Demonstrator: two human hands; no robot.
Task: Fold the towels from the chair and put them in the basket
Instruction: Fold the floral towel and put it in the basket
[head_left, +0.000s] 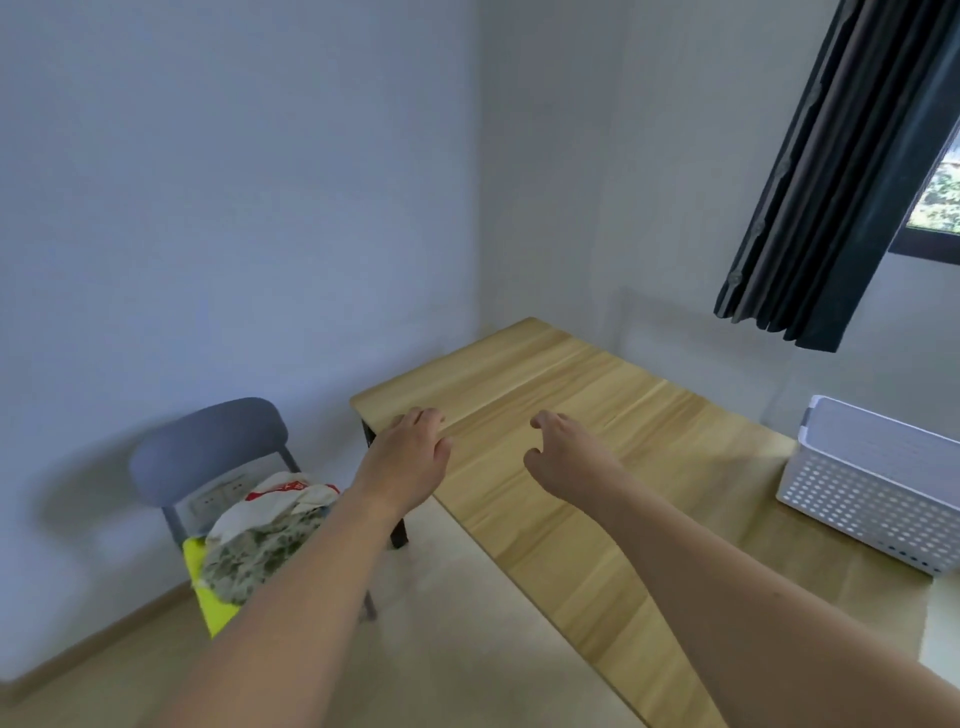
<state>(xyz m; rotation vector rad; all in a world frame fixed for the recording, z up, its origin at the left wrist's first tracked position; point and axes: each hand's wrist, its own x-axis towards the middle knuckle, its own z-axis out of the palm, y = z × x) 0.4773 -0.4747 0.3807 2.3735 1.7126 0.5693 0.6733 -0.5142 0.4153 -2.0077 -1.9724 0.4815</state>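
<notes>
A grey chair (208, 447) stands at the lower left against the wall. On its seat lies a heap of towels (260, 540): a white and red one on top, a green-patterned one below, a yellow one hanging off the front. A white perforated basket (872, 499) sits on the right end of the wooden table (571, 415). My left hand (410, 452) is stretched out over the table's left corner, fingers loosely apart, holding nothing. My right hand (561, 452) hovers above the table top, fingers curled and apart, empty. My left forearm covers part of the towel heap.
A dark curtain (831, 182) hangs at the upper right beside a window (940, 202). Pale walls meet in a corner behind the table. Light floor (467, 623) lies between me, the chair and the table's near edge.
</notes>
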